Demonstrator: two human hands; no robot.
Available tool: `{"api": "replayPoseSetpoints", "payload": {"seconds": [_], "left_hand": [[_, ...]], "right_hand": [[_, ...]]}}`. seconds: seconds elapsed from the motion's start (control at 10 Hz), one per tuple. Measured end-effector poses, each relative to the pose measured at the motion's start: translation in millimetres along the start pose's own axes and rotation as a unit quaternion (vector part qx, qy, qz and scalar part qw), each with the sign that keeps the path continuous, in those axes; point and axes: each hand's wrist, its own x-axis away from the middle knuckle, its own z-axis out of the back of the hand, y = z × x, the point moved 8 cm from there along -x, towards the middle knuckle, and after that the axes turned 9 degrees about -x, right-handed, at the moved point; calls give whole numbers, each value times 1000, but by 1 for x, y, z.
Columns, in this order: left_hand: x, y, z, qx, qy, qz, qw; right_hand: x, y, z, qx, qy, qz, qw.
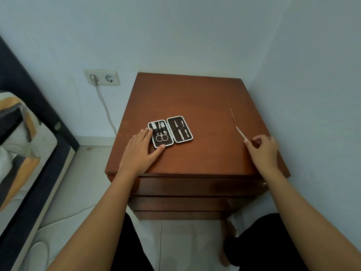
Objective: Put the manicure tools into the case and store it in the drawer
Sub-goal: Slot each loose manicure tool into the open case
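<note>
An open manicure case with a white rim and dark lining lies flat on the brown nightstand top. Scissors, clippers and slim tools sit strapped inside both halves. My left hand lies flat on the wood, fingers spread, touching the case's left half at its edge. My right hand pinches the near end of a thin metal tool at the right side of the top. A second thin stick-like tool lies loose farther back on the right.
The nightstand has stacked drawers below the top, all shut. A bed stands at the left. A wall socket with a plugged cable is behind it. Walls close in at back and right.
</note>
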Motion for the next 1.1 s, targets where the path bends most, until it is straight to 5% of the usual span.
{"api": "replayPoseSetpoints", "payload": {"seconds": [0.4, 0.7, 0.9, 1.1], "left_hand": [[0, 0, 0, -1, -4, 3, 1000], [0, 1, 0, -3, -3, 3, 1000], [0, 0, 0, -1, -6, 4, 1000], [0, 1, 0, 2, -4, 0, 1000]], "right_hand": [[-21, -1, -12, 48, -58, -116, 990], [2, -27, -24, 3, -58, -40, 998], [33, -72, -76, -160, -170, -28, 972], [64, -108, -119, -165, -232, 28, 958]]}}
